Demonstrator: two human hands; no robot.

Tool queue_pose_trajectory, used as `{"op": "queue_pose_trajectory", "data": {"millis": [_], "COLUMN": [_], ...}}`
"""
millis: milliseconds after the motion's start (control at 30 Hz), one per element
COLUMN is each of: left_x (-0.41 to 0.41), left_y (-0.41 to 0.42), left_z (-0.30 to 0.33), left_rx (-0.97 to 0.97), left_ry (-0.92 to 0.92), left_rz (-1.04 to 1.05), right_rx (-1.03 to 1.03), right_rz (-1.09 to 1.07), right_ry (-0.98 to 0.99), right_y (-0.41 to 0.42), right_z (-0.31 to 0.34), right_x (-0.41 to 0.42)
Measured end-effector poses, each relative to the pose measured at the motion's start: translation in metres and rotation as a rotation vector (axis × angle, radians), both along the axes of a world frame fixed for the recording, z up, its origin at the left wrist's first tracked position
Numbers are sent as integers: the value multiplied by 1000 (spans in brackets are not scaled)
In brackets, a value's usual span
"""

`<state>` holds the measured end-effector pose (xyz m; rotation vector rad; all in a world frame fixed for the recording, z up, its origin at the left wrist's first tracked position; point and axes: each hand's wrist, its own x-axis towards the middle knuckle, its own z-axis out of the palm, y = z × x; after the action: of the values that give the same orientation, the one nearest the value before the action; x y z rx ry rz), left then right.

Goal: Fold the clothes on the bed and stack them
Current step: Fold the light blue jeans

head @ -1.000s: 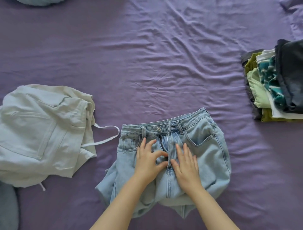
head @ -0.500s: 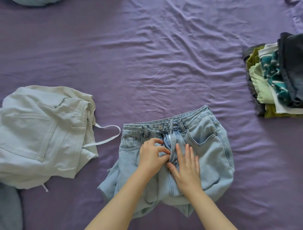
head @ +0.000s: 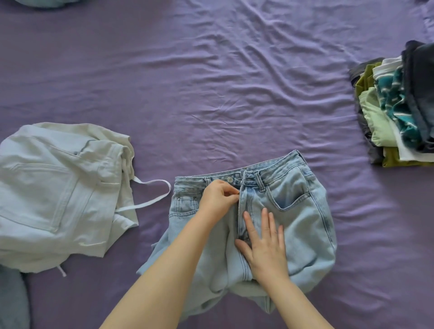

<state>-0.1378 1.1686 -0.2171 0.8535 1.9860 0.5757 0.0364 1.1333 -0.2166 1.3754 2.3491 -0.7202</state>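
Observation:
Light blue jeans [head: 303, 211] lie bunched on the purple bed sheet [head: 211, 94], waistband facing away from me, the legs crumpled under them toward me. My left hand [head: 217, 197] pinches the zipper at the top of the fly, just below the metal button. My right hand [head: 265, 246] presses flat on the lower fly, fingers straight. A stack of folded clothes [head: 397, 112] in dark blue, teal, white, green and olive sits at the right edge.
A pale, whitish garment [head: 54, 187] with a loose strap lies crumpled at the left. A grey-blue cloth [head: 11, 300] shows at the lower left corner, another blue item [head: 51, 2] at the top left.
My left hand has slid up the fly from mid-zipper to just under the waistband button, pinching. My right hand stayed flat on the lower fly.

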Motion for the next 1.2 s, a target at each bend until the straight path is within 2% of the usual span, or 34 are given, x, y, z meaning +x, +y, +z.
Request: {"op": "queue_pose_trajectory", "data": {"millis": [67, 167, 367, 567, 700, 800, 933, 1000, 1100, 1200], "left_x": [-5, -9, -6, -7, -4, -15, -34, -34, -38, -48], "left_y": [3, 2, -7, 9, 18, 19, 29, 31, 34, 34], "left_z": [0, 3, -5, -14, -17, -17, -13, -15, -17, -16], "left_rx": [-64, -101, -15, 69, -81, -110, -103, -122, -139, -175], "left_ry": [-50, -96, 64, 104, 236, 272, 514, 576, 532, 316], "left_rz": [-35, -47, -130, 67, -6, -166, -349, -419, -474, -436], "right_rx": [22, 182, 146, 190, 219, 242, 363, 398, 255, 184], "right_rz": [-106, -207, -154, -100, -89, -95, -174, -137, 82, 183], "right_ry": [60, 141, -35, -62, -63, -33, 187, 265, 217, 123], "right_y": [7, 21, 20, 13, 14, 16, 52, 80, 115, 128], "right_z": [6, 11, -9, -26, -27, -21, -7, -7, -12, -19], "right_x": [-7, -26, -38, -36, -34, -36, -42, -49, -60, -61]}}
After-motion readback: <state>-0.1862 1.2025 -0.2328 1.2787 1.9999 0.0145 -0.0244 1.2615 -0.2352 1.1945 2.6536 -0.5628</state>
